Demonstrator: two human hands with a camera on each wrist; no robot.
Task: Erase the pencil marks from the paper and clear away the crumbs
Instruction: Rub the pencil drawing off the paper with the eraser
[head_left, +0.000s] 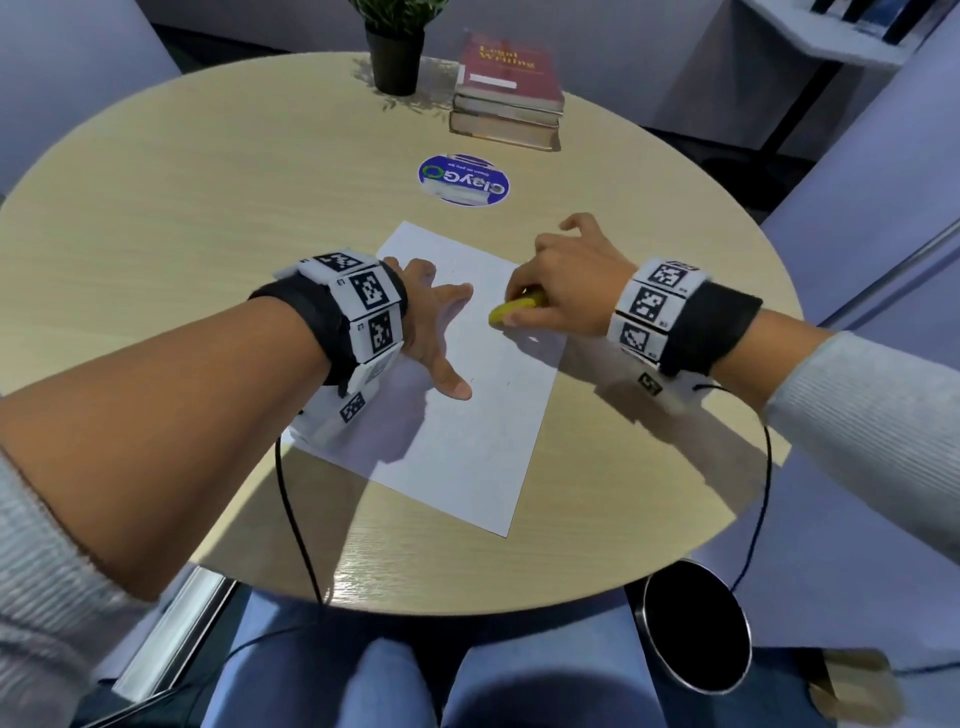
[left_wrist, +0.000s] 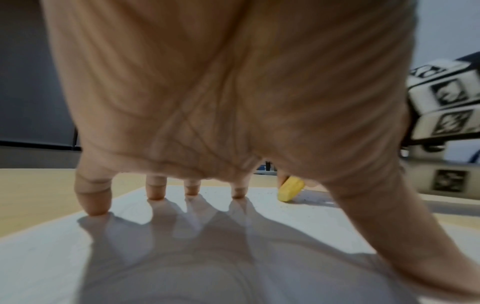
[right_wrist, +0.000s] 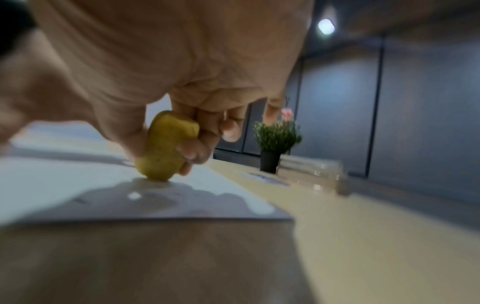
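A white sheet of paper (head_left: 467, 415) lies slanted on the round wooden table (head_left: 182, 208). My left hand (head_left: 436, 322) is spread flat on the sheet's left part, its fingertips (left_wrist: 96, 209) pressing the paper (left_wrist: 182, 257). My right hand (head_left: 561, 291) pinches a yellow eraser (head_left: 514, 309) between thumb and fingers, and the eraser's lower end touches the paper near its right edge. The eraser (left_wrist: 289, 190) shows past my left palm, and the eraser (right_wrist: 166, 148) meets the paper (right_wrist: 64, 181) in the right wrist view. Tiny dark specks lie around it. Pencil marks are too faint to tell.
A round blue sticker (head_left: 464, 180) lies beyond the paper. A stack of books (head_left: 509, 93) and a potted plant (head_left: 395, 47) stand at the far edge. A black round bin (head_left: 696, 626) sits on the floor by my right knee. Cables hang from both wristbands.
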